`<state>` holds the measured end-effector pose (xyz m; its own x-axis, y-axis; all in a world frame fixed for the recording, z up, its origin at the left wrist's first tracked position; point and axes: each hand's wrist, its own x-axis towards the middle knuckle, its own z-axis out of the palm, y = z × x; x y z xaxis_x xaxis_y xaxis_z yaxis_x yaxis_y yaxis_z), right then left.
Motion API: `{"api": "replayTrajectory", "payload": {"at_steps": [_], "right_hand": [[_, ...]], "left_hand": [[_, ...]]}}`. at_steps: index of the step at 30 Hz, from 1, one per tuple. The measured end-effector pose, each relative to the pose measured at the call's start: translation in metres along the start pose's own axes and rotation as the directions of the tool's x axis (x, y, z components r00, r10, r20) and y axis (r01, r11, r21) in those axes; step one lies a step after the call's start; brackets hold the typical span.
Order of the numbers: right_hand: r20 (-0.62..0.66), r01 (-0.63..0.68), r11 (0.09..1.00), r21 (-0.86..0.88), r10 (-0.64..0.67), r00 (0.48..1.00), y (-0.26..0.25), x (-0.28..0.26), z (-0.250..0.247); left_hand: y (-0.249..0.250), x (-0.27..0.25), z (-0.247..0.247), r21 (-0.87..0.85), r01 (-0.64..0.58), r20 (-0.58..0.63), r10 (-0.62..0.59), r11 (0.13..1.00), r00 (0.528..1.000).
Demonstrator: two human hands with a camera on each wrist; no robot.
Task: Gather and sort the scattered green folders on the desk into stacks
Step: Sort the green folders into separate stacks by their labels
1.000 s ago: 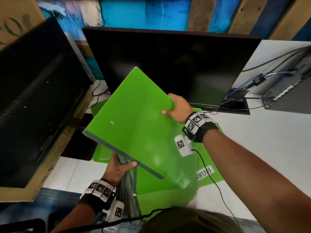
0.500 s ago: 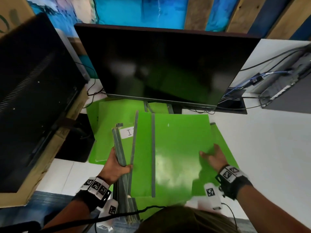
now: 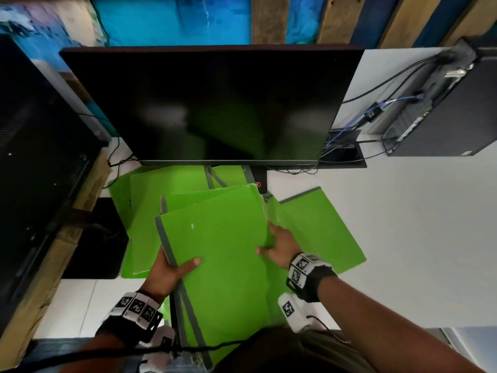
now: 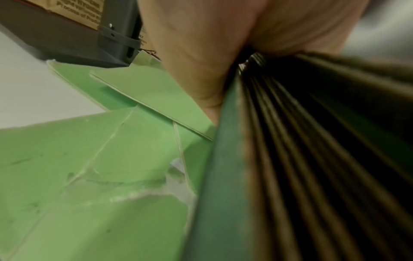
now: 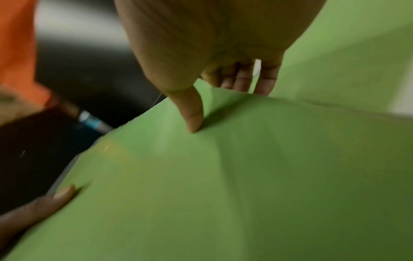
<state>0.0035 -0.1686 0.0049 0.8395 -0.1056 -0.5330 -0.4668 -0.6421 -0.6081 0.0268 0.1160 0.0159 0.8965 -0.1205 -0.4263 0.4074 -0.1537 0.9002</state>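
A stack of green folders (image 3: 223, 254) with grey spines is held tilted above the desk in front of me. My left hand (image 3: 172, 267) grips its left spine edge, thumb on top; the left wrist view shows the hand (image 4: 201, 58) clamped over several fanned folder edges (image 4: 290, 150). My right hand (image 3: 279, 247) grips the stack's right edge, thumb on the top cover (image 5: 223, 176) and fingers (image 5: 243, 77) curled under. More green folders lie flat on the desk: some at the left (image 3: 139, 211), one at the right (image 3: 322, 227).
A large black monitor (image 3: 215, 103) stands right behind the folders, its stand (image 3: 212, 179) among them. Another black screen on a cardboard box (image 3: 40, 157) borders the left. A computer tower (image 3: 441, 109) with cables sits at the back right. White desk surface (image 3: 416, 238) spreads to the right.
The folder raised in my right hand a second ago came down onto the stack. My left hand turned the upright stack flat under it, and both hands now grip the stack's edges.
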Motion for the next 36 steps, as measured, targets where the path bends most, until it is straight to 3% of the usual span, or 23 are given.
{"api": "replayTrajectory", "payload": {"at_steps": [4,6,9,15,20,22,24,26,29,36], "right_hand": [[-0.012,-0.044,0.993,-0.107,0.043,0.999,0.004,0.012,-0.013],[-0.101,-0.200,0.959,-0.200,0.183,0.978,0.023,0.014,-0.027],[-0.197,-0.435,0.850,-0.297,0.391,0.899,0.051,0.010,-0.031],[-0.200,-0.505,0.813,-0.290,0.464,0.863,0.060,0.018,-0.016],[-0.139,-0.396,0.918,0.034,0.397,0.907,0.072,0.019,-0.032],[-0.176,-0.358,0.931,0.070,0.365,0.914,0.087,0.010,-0.045],[-0.256,-0.366,0.925,0.104,0.380,0.889,0.109,0.002,-0.066],[-0.303,-0.407,0.909,0.093,0.415,0.858,0.131,-0.004,-0.086],[-0.338,-0.459,0.886,-0.067,0.412,0.846,0.149,-0.011,-0.096],[-0.349,-0.581,0.805,-0.122,0.513,0.784,0.120,0.008,-0.090]], "left_hand": [[-0.004,0.003,-0.002,0.038,-0.012,-0.036,0.014,0.999,0.999],[-0.006,0.005,-0.002,0.098,-0.002,-0.047,0.007,0.995,0.999],[-0.009,0.008,0.001,0.168,0.010,-0.075,0.002,0.986,0.997],[-0.017,0.012,-0.001,0.175,0.032,-0.076,-0.019,0.984,0.997],[-0.016,0.011,0.000,0.176,0.032,-0.078,-0.018,0.984,0.997],[-0.017,0.010,-0.002,0.165,0.031,-0.084,-0.017,0.986,0.996],[-0.019,0.010,-0.004,0.152,0.036,-0.089,-0.023,0.988,0.996],[-0.020,0.009,-0.004,0.145,0.038,-0.092,-0.025,0.989,0.995],[-0.021,0.010,-0.003,0.132,0.050,-0.100,-0.036,0.990,0.994],[-0.016,0.017,-0.003,0.159,0.066,-0.095,-0.051,0.985,0.994]]}}
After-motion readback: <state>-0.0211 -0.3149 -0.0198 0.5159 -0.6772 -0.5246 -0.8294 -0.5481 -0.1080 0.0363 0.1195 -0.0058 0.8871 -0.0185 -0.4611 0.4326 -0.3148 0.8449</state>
